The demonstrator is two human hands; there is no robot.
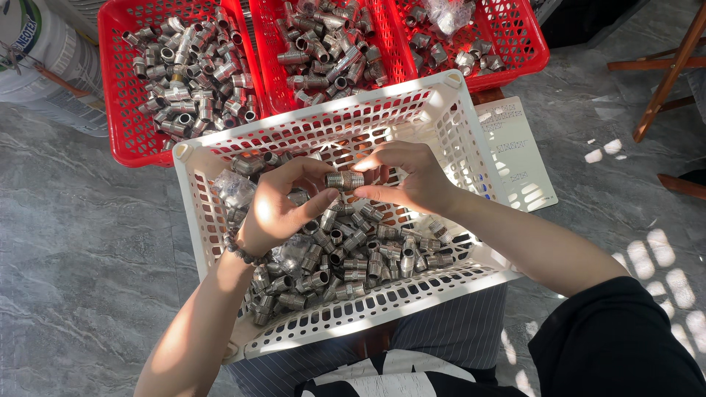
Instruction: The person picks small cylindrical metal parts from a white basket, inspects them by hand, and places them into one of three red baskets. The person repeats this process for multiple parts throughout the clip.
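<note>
A white plastic basket with perforated walls fills the middle of the frame, tilted on the person's lap, and its lower half holds a loose heap of short metal pipe fittings, grey and dull-shiny, threaded at the ends with hexagonal collars. A few crumpled clear plastic bags lie among them at the left side of the basket. Across the top of the frame sit three red plastic baskets with mesh walls: the left red basket is piled with similar grey fittings, the middle red basket holds longer threaded pieces, and the right red basket has fewer fittings and a clear bag. A pale flat card lies on the grey marbled floor just right of the white basket. A white bucket stands in the upper left corner, and wooden furniture legs show in the upper right.

Above the heap, both hands meet at the centre of the frame. The left hand, with a bead bracelet at the wrist, is curled, its thumb and fingertips pinching one end of a threaded fitting. The right hand is likewise closed, fingers pinching the other end. The fitting is held level, clear of the pile below.
</note>
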